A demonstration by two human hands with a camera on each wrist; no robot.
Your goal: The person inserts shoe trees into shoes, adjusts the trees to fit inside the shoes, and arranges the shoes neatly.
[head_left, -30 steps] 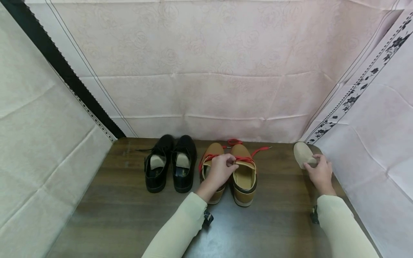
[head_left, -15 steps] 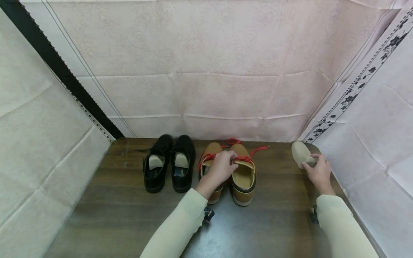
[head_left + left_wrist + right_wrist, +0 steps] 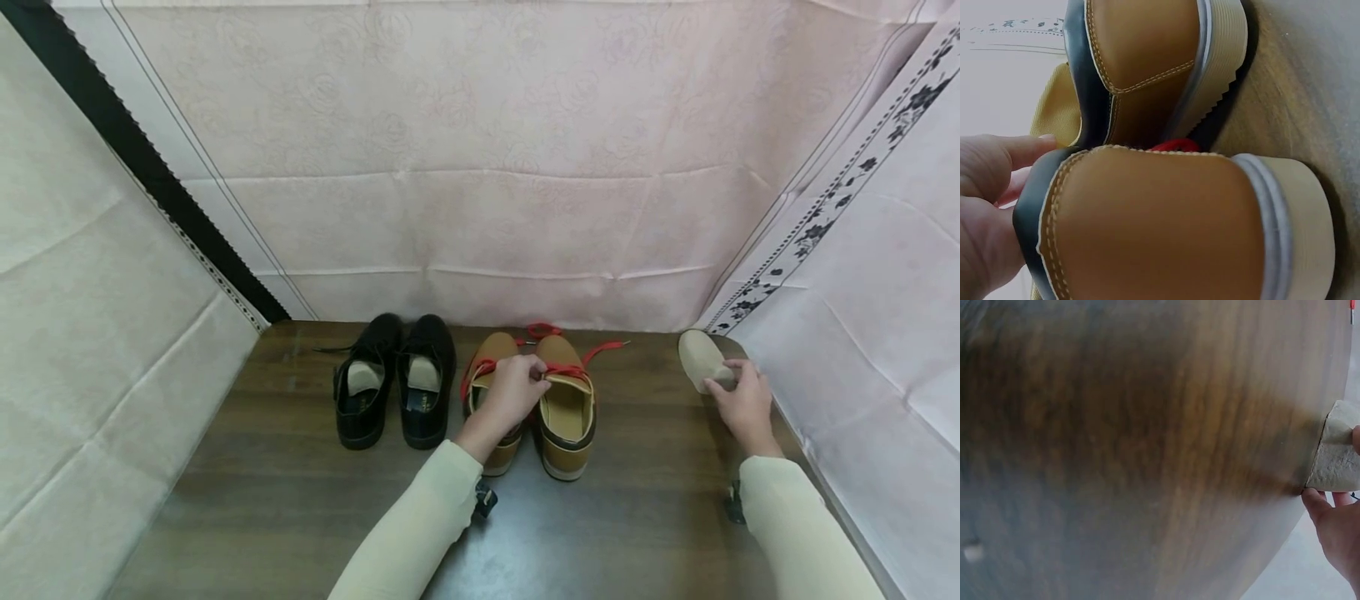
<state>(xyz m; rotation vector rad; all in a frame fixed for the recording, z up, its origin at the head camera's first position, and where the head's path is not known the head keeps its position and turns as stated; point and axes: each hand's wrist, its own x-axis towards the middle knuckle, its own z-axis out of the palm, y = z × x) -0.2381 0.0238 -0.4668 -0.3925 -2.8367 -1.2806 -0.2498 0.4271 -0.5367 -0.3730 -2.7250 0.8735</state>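
Observation:
On the right, my right hand (image 3: 744, 408) holds a beige, rounded shoe insert (image 3: 703, 360) between thumb and fingers, low over the floor. In the right wrist view, a thumb and fingertips are at the edges of the insert (image 3: 1339, 453). My left hand (image 3: 506, 396) is over a pair of tan shoes with red laces, its fingers bent near the lace of the right tan shoe (image 3: 567, 417). The left tan shoe (image 3: 501, 458) is partly covered by this hand. In the left wrist view, a tan heel (image 3: 1160, 219) hides part of the hand; whether it grips anything I cannot tell.
A pair of black shoes, the left one (image 3: 365, 425) and the right one (image 3: 429, 425), stands to the left, with beige inserts inside. Pale patterned sheets (image 3: 480, 225) rise behind and at both sides of the brown wood-look floor (image 3: 300, 500). Loose red lace ends (image 3: 606, 347) lie beside the tan shoes.

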